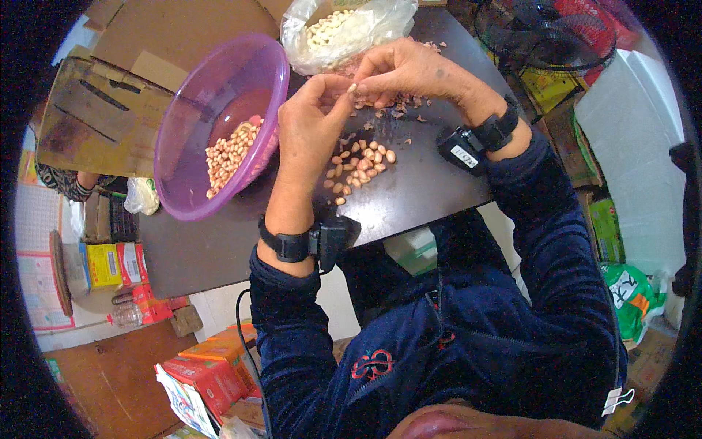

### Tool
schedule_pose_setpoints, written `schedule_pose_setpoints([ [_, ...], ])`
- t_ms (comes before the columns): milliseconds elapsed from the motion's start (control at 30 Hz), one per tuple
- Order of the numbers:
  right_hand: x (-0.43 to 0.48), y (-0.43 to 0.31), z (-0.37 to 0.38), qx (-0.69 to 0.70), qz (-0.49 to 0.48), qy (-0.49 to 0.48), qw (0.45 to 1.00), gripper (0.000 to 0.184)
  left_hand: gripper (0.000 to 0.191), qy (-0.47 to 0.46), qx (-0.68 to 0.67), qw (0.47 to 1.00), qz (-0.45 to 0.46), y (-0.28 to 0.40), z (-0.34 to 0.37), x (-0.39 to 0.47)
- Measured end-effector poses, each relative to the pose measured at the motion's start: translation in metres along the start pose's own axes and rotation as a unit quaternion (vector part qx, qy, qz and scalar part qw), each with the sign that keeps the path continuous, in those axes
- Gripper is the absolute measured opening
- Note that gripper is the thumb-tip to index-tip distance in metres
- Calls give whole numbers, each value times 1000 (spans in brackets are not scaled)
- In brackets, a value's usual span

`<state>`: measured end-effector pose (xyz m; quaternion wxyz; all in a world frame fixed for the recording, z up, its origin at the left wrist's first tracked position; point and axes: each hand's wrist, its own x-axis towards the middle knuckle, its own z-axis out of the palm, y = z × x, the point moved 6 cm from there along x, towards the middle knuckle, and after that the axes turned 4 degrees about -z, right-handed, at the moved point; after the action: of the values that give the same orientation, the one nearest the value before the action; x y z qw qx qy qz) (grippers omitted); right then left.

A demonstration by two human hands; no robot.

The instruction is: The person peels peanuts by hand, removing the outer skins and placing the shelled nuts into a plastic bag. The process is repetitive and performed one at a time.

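My left hand (308,123) pinches a pale peanut (352,88) between thumb and forefinger. The fingertips of my right hand (419,74) meet it there; whether they grip anything is hidden. Below the hands, several skin-on peanuts (362,167) lie loose on the dark table (433,175). Shed peanut skins (392,107) are scattered under and beyond my right hand. To the left, a purple plastic basin (189,126) stands tilted in view, with many skin-on peanuts (233,156) inside. Behind the hands, a clear plastic bag (373,35) holds pale, peeled peanuts (329,28).
A black caged fan (545,35) stands at the far right. Cardboard (104,120) rises behind the basin, with part of another person's arm (66,181) below it. Red and orange boxes (208,373) sit low at left. Both my wrists carry black strapped devices (332,241).
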<state>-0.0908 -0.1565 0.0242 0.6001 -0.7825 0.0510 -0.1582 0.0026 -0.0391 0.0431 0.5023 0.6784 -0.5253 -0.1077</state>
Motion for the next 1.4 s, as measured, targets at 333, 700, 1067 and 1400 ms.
schedule_pose_setpoints([
  [333,1,-3,3,-32,-3,37,999,19,13,29,62,994,79,6,-1,-3],
  [700,2,-2,2,49,-14,24,998,23,12,-17,-165,985,-42,-10,6,-1],
  [1067,1,1,0,-19,15,20,999,19,16,-22,-189,981,-43,-12,10,-1],
  [1400,1,4,-2,-1,22,17,1000,23,16,-25,-151,988,-25,-11,9,-1],
])
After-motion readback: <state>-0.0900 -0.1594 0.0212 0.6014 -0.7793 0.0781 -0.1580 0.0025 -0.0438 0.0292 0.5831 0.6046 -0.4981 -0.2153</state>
